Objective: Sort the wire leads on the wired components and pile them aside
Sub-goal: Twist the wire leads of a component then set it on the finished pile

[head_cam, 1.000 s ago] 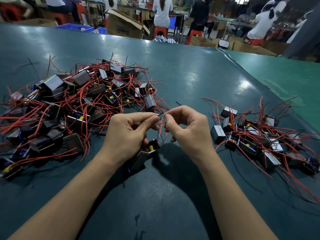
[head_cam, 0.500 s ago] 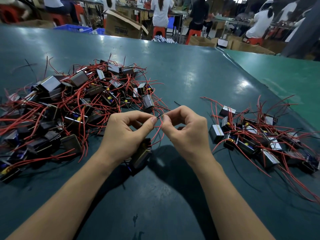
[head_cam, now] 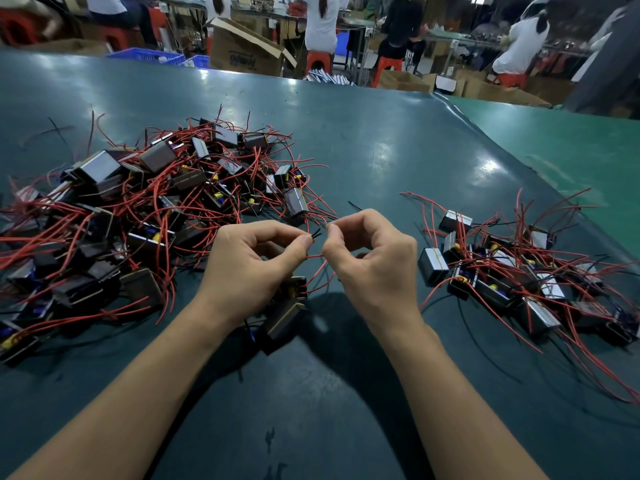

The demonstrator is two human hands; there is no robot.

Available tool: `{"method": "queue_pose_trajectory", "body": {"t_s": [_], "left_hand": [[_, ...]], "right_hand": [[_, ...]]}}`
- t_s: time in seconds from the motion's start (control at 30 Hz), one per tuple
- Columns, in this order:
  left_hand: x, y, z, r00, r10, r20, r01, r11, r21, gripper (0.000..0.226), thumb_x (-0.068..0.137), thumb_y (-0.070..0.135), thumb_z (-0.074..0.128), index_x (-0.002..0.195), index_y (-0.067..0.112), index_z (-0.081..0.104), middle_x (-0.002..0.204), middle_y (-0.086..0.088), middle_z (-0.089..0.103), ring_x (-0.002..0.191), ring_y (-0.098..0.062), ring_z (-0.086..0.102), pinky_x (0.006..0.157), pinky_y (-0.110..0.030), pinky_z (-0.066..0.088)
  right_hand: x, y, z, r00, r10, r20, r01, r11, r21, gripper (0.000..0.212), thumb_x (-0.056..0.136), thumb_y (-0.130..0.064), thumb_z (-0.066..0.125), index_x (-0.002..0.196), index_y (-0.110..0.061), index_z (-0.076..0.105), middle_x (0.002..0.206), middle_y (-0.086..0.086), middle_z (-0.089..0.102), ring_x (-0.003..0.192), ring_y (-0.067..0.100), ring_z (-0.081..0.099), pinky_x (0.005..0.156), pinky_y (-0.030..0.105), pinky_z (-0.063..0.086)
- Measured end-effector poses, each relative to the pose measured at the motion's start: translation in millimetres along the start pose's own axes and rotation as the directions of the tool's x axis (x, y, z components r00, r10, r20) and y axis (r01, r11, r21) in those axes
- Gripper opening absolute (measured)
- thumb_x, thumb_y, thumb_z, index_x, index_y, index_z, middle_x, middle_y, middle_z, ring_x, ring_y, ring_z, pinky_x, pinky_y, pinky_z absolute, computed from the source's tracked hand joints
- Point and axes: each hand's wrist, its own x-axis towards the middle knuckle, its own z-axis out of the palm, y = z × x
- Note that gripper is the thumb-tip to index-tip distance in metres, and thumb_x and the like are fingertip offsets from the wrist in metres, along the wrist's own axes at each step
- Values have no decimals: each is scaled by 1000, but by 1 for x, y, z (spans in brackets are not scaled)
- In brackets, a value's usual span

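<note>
One small dark wired component hangs under my left hand, partly hidden by the palm. My left thumb and forefinger pinch the ends of its black and red wire leads. My right hand pinches a thin lead end a short gap to the right, and red leads loop down between both hands. A big tangled heap of components with red leads lies at the left. A smaller pile of components lies at the right.
The dark teal table runs far back, with a brighter green mat at the right. Loose black wire scraps lie at the far left. Beyond the table stand a cardboard box, blue crates, red stools and seated people.
My fingertips, touching on the leads before, have drawn slightly apart. The held component has sunk lower under my left hand and tilted.
</note>
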Motion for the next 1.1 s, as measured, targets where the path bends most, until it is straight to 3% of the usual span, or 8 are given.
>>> {"method": "queue_pose_trajectory", "body": {"t_s": [0.1, 0.2, 0.43, 0.53, 0.6, 0.73, 0.93, 1.1], "left_hand": [[0, 1, -1, 1000, -3, -1, 3, 1000, 6, 10, 77, 27, 70, 76, 19, 75, 66, -19, 68, 53, -40, 57, 50, -49, 49], [-1, 2, -2, 1000, -11, 11, 11, 1000, 12, 6, 80, 21, 75, 76, 17, 75, 64, -21, 67, 55, -46, 56, 50, -52, 49], [-1, 0, -4, 999, -14, 39, 12, 998, 65, 9, 84, 12, 74, 75, 14, 75, 59, -15, 64, 49, -39, 53, 44, -42, 43], [-1, -1, -5, 995, -18, 96, 13, 999, 50, 8, 82, 10, 75, 75, 14, 76, 59, -6, 66, 48, -20, 48, 46, -27, 38], [0, -1, -6, 992, -3, 127, -2, 999, 39, 8, 82, 8, 75, 76, 13, 76, 62, -2, 67, 52, -11, 50, 49, -21, 39], [1, -3, -8, 985, 45, 167, -57, 996, 63, 8, 82, 5, 75, 78, 12, 77, 66, 5, 67, 55, -6, 54, 53, -16, 39], [0, -5, -7, 974, 135, 183, -168, 970, 175, 5, 82, 5, 75, 79, 9, 77, 69, 3, 66, 57, 0, 54, 58, -11, 37], [0, -4, -4, 947, 245, 206, -302, 899, 319, 5, 81, 10, 73, 79, 10, 78, 70, 2, 67, 62, -6, 59, 60, -16, 42]], "right_hand": [[-3, -2, 1, 997, -66, -31, 63, 995, -80, 8, 82, -13, 70, 75, -10, 67, 62, -6, 65, 57, 8, 61, 57, 20, 49], [-5, -3, 1, 988, -144, -52, 132, 973, -188, 12, 82, -17, 68, 73, -9, 65, 61, -5, 65, 56, 13, 62, 59, 36, 52], [1, 6, -10, 900, -423, 100, 434, 864, -256, 10, 82, -2, 67, 73, -1, 63, 67, 4, 60, 58, 21, 57, 48, 39, 48], [6, 9, -12, 873, -457, 171, 483, 858, -172, 6, 86, -2, 67, 81, 0, 69, 82, 9, 61, 69, 21, 59, 53, 29, 48], [8, 11, -15, 908, -364, 207, 379, 925, -37, 4, 87, -3, 69, 85, -1, 71, 90, 9, 63, 74, 17, 61, 57, 19, 47], [9, 10, -20, 930, 62, 363, -157, 958, 238, 6, 89, -6, 67, 86, -11, 71, 73, 9, 67, 66, 21, 66, 43, 26, 50], [9, 15, -18, 877, 245, 413, -293, 954, 56, 25, 92, -11, 60, 68, -3, 60, 48, -7, 53, 43, 7, 46, 40, 19, 36], [5, 13, -10, 800, 463, 381, -475, 877, -70, 35, 87, -18, 58, 56, -7, 48, 49, 2, 38, 46, 17, 29, 45, 24, 24]]}}
